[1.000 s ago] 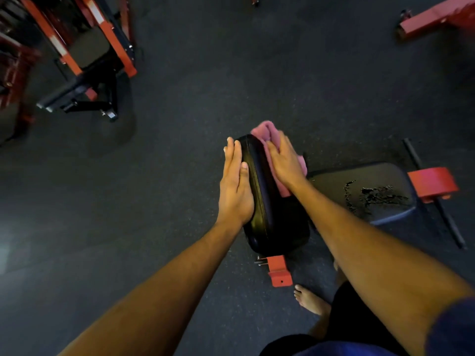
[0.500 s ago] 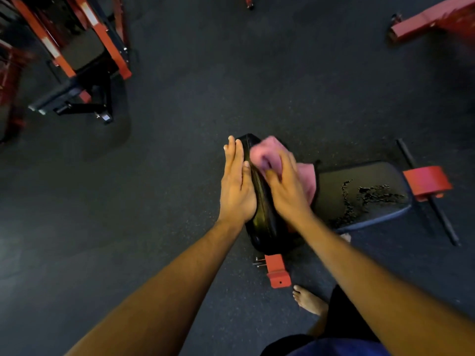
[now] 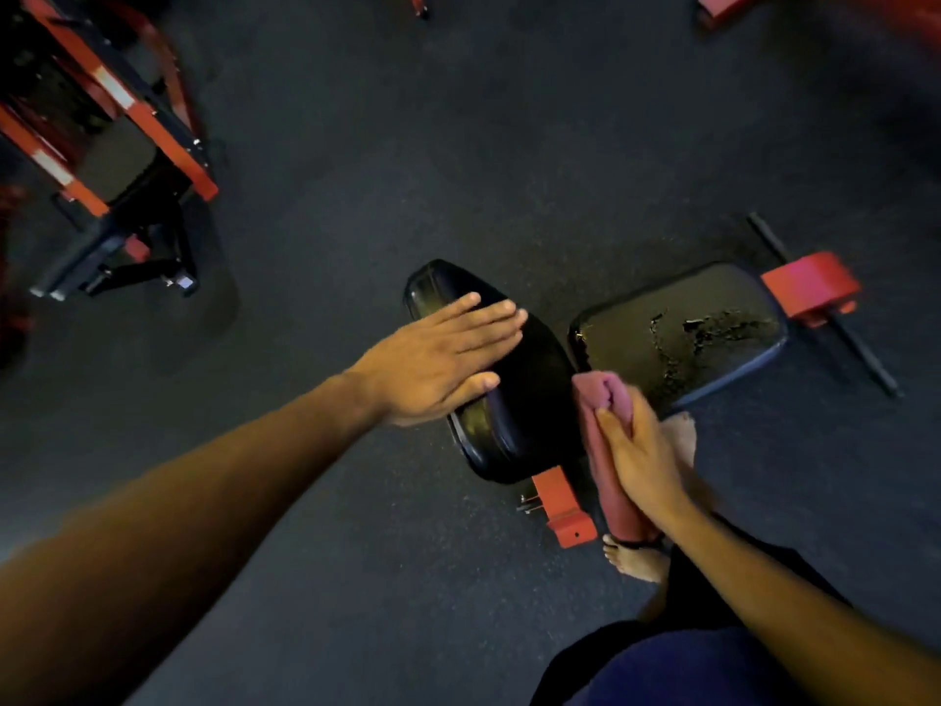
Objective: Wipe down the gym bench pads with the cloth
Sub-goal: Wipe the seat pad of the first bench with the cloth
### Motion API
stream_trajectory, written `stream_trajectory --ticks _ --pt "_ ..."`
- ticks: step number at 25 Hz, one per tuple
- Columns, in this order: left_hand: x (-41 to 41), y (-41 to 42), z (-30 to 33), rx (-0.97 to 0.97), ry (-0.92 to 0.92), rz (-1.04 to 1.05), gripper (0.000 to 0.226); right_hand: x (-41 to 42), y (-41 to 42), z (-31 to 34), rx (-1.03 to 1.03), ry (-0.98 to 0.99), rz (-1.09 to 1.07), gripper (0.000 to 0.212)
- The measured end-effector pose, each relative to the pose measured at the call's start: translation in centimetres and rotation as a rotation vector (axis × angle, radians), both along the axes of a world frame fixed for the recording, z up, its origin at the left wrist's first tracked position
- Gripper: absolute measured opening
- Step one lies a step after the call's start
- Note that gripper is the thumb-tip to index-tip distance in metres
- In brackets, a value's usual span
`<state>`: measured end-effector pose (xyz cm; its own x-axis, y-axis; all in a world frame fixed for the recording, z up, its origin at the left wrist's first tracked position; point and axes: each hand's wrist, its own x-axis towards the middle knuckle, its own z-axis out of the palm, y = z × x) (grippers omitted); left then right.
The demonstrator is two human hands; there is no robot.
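Note:
A black back pad (image 3: 514, 394) of the gym bench stands tilted up in the middle of the view. My left hand (image 3: 438, 359) lies flat on its near face with the fingers straight. The worn seat pad (image 3: 677, 333), its cover cracked and peeling, lies flat to the right. My right hand (image 3: 636, 450) holds a pink cloth (image 3: 606, 430) against the right side of the back pad, in the gap between the two pads. The cloth hangs down below the hand.
Red frame parts of the bench show at the near foot (image 3: 565, 507) and at the far right end (image 3: 809, 287), with a black bar (image 3: 835, 323) across it. Another red and black machine (image 3: 107, 160) stands at the upper left. My bare feet (image 3: 631, 557) stand on dark rubber flooring.
My right hand has drawn the cloth down from the top of the back pad to its lower right side. My left hand has turned from the pad's left edge to lie across its face.

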<state>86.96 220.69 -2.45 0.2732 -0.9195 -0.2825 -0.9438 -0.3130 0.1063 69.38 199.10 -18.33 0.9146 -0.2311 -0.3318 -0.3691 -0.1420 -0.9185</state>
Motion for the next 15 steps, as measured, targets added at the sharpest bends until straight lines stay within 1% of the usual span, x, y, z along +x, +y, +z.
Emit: stream_trajectory --ticks 2,3,4,6,8,10,12,13,14,15 --pt "2.0 -1.2 -0.4 0.02 0.039 -0.254 0.056 -1.1 2.0 -0.2 0.002 -0.063 0.035 0.035" --pt "2.8 -1.7 -0.8 0.019 0.059 -0.349 0.054 -0.8 2.9 -0.5 0.013 -0.108 0.068 0.041" --pt "3.3 -1.9 -1.2 0.013 0.07 -0.4 0.054 0.3 3.5 -0.9 0.05 -0.127 0.094 0.046" --pt "3.6 -1.4 -1.3 -0.022 0.077 -0.427 0.056 3.4 3.9 -3.8 0.068 -0.128 0.102 0.052" --pt "3.8 -1.2 -1.5 -0.055 0.091 -0.424 0.056 6.3 2.9 -8.2 0.06 -0.016 0.12 0.053" --pt "3.7 -1.3 -1.6 -0.075 0.106 -0.413 0.056 6.0 1.9 -12.0 0.071 0.116 0.123 0.043" --pt "3.6 -1.2 -1.6 -0.077 0.118 -0.403 0.056 3.7 1.7 -11.8 0.089 0.259 0.068 0.034" --pt "3.7 -1.2 -1.6 -0.076 0.118 -0.402 0.056 2.6 1.7 -10.5 0.07 0.293 0.042 0.03" --pt "3.6 -1.1 -1.6 -0.074 0.125 -0.405 0.057 1.7 1.7 -8.7 0.037 0.273 0.012 0.024" --pt "3.5 -1.2 -1.6 -0.072 0.131 -0.408 0.057 1.2 1.7 -6.5 0.019 0.187 -0.001 0.019"
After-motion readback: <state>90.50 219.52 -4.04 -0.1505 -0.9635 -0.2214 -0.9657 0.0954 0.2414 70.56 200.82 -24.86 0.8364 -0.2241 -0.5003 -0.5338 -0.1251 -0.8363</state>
